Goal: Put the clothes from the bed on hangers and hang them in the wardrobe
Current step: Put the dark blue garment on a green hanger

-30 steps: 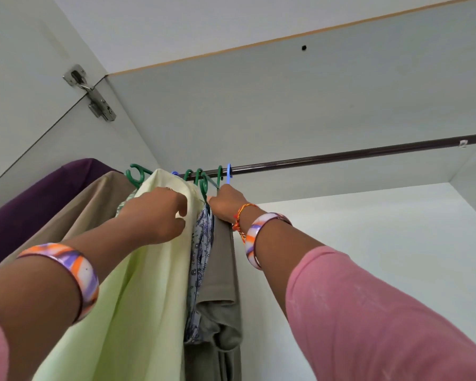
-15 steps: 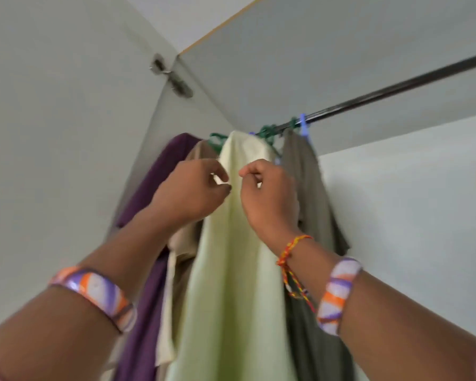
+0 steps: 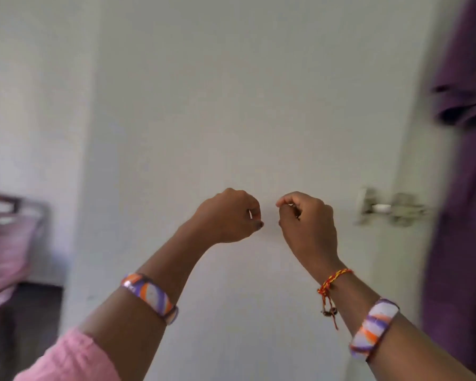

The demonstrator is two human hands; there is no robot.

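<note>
My left hand [image 3: 228, 215] and my right hand [image 3: 308, 224] are raised side by side in front of the open white wardrobe door [image 3: 231, 105]. The fingers of both are curled and hold nothing. A purple garment [image 3: 462, 78] hangs at the right edge, inside the wardrobe, well to the right of my right hand. A bit of beige cloth shows beside it at the top right corner. The bed [image 3: 5, 243], with a pink-purple sheet, is at the far left, blurred. I cannot make out any clothes on it. No hanger is in view.
A metal hinge [image 3: 391, 209] sits on the door's right side, just right of my right hand. A white wall stands behind the bed at the left. Dark floor shows at the lower left beside the bed.
My view has swung left, from the rail of hung clothes to the wardrobe door. Both hands have let go of the light green garment and come away curled with nothing in them.
</note>
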